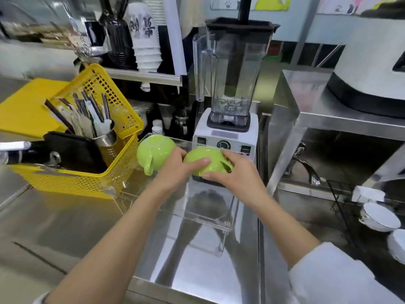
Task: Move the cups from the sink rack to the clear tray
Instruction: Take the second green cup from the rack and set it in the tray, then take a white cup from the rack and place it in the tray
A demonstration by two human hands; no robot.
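Two green cups sit upside down at the far end of the clear tray (210, 222) on the steel counter. The left green cup (154, 151) rests at the tray's back left, handle toward me. Both hands grip the right green cup (202, 164): my left hand (175, 170) wraps its left side, my right hand (236, 172) covers its right side and handle. White cups (381, 216) lie in the black wire sink rack (338, 202) at the far right, inside the sink.
A yellow basket (105, 170) with utensils and a black item stands left of the tray, touching it. A blender (230, 88) stands right behind the tray. A steel shelf (324, 115) and a faucet (304, 163) are on the right, with a yellow board (28, 106) at far left.
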